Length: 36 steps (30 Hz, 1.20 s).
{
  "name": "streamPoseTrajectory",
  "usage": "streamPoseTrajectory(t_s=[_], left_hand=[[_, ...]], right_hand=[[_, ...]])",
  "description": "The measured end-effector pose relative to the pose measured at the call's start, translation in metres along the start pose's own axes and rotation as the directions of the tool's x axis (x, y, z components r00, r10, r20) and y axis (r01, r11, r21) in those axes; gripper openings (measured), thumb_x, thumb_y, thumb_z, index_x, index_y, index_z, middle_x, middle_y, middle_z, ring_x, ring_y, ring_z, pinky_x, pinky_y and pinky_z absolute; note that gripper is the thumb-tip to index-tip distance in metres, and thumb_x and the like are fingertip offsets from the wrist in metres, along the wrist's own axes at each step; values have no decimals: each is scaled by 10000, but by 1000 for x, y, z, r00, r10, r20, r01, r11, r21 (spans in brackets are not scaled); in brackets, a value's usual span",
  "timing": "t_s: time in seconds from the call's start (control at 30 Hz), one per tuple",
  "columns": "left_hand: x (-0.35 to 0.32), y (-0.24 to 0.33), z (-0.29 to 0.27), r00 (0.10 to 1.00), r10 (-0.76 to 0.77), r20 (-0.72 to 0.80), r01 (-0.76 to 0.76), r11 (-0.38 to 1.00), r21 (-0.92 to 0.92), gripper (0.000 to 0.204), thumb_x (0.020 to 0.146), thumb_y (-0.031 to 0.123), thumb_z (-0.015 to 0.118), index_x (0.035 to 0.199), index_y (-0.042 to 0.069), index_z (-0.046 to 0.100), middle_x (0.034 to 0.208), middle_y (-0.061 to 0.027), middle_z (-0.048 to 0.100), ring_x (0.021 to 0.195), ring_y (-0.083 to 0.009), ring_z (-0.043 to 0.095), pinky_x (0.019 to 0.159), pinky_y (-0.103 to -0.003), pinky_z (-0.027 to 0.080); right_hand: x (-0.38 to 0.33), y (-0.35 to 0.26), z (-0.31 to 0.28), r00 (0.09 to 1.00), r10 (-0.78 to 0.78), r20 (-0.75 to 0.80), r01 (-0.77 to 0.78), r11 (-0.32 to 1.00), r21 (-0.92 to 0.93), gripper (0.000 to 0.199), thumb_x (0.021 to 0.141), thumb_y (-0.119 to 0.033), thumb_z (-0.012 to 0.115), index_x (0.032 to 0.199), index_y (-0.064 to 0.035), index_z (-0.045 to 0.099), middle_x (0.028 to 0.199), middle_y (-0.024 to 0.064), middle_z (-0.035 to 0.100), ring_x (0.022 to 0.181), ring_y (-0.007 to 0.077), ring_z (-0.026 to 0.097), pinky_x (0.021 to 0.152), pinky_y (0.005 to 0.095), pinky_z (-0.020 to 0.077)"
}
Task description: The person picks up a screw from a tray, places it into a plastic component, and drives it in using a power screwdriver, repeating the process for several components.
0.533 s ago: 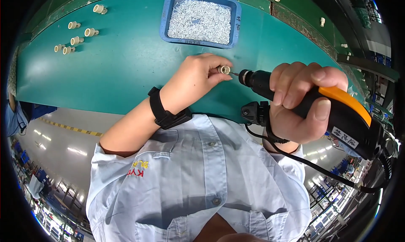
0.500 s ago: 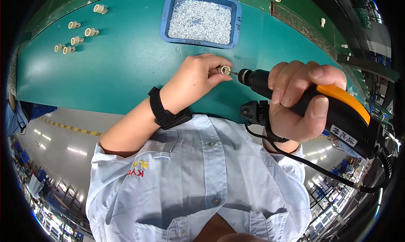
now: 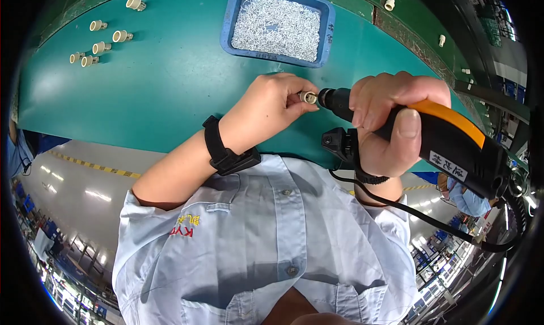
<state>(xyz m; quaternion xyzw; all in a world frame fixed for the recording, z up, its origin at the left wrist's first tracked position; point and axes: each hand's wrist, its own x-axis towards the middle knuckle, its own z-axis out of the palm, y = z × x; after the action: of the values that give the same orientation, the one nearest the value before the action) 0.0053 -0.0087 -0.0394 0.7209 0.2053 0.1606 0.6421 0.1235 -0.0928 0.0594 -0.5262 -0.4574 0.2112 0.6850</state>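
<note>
Between its thumb and fingers, my left hand (image 3: 277,101) pinches a small cream lamp holder-like fitting (image 3: 308,97) with a round open end. My right hand (image 3: 394,118) is wrapped round a black and orange electric screwdriver (image 3: 453,133), its nose pointing left. The tip of the screwdriver meets the open end of the fitting, and its bit is mostly hidden inside. Beyond my hands stands a blue tray (image 3: 226,27) full of small silvery screw-like pieces (image 3: 275,27).
Several similar cream fittings (image 3: 122,36) lie at the far left of the green table (image 3: 170,81). More cream pieces (image 3: 389,4) sit on the green ledge at the far right. A black cable (image 3: 419,220) hangs from the screwdriver. Another person (image 3: 467,200) shows at the right.
The screwdriver has moved left, and its bit has entered the fitting's open end. The fitting, still in my left hand, sits slightly further right in the picture.
</note>
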Motion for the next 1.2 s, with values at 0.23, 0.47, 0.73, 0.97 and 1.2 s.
streamPoseTrajectory(t_s=[0.23, 0.47, 0.73, 0.97, 1.2], left_hand=[[0, 3, -2, 1000, 17, -4, -17, 999, 32, 194, 755, 40, 724, 932, -20, 673, 773, -149, 642, 635, -235, 650, 588, -316, 514], [-2, -3, 0, 1000, 0, -2, 0, 1000, 25, 213, 761, 62, 724, 949, -20, 668, 830, -149, 648, 692, -257, 654, 626, -331, 520], [17, 32, -33, 972, 234, -14, -226, 952, 204, 179, 772, 68, 698, 935, 6, 660, 936, -143, 643, 809, -313, 631, 693, -379, 513], [54, 11, -78, 992, 118, 42, -112, 696, 709, 91, 786, 84, 677, 834, 18, 637, 839, -134, 635, 739, -330, 604, 648, -400, 489], [59, 17, -69, 924, 359, -135, -230, 800, 555, 95, 785, 117, 690, 807, 41, 638, 784, -136, 630, 689, -321, 602, 616, -384, 475]], right_hand=[[5, 4, 4, 999, 32, 17, -32, 999, -39, 308, 912, -311, 573, 947, -44, 425, 566, 32, 441, 446, 136, 429, 466, 299, 394], [0, 3, 3, 999, 0, 37, 1, 1000, -24, 302, 914, -323, 573, 978, -55, 450, 574, 17, 449, 460, 132, 445, 472, 293, 382], [-2, -29, -36, 973, -220, 64, 192, 935, 297, 369, 903, -355, 633, 1033, -60, 454, 666, 35, 521, 547, 159, 521, 532, 293, 420], [-11, -16, -36, 986, -164, 19, 156, 964, 216, 358, 896, -357, 640, 1006, -65, 465, 617, 33, 499, 491, 156, 494, 489, 296, 396], [-11, -20, -39, 987, -160, -21, 160, 959, 234, 357, 886, -344, 657, 1005, -65, 468, 611, 35, 500, 483, 161, 491, 490, 302, 399]])
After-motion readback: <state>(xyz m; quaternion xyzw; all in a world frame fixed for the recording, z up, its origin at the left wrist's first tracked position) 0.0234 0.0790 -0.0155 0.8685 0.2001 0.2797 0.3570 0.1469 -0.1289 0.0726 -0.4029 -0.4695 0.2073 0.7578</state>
